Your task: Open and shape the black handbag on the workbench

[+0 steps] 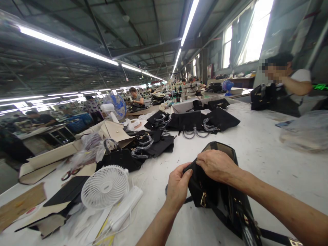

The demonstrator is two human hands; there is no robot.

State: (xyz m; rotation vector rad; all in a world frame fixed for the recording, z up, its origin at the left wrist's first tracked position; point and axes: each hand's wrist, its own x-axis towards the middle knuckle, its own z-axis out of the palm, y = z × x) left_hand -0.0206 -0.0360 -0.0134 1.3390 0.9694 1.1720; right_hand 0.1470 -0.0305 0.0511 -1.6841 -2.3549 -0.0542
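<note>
Pinching a black bag [196, 191], contents hidden, the left hand [177, 185] and right hand [217, 165] nearly meet.

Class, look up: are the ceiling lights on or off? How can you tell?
On: the ceiling lights glow bright white.

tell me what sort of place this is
Probably a bag factory: heaped black handbags with plastic-wrapped curved handles, another black bag with gold metal fittings being held, and long white tube lights overhead.
</note>
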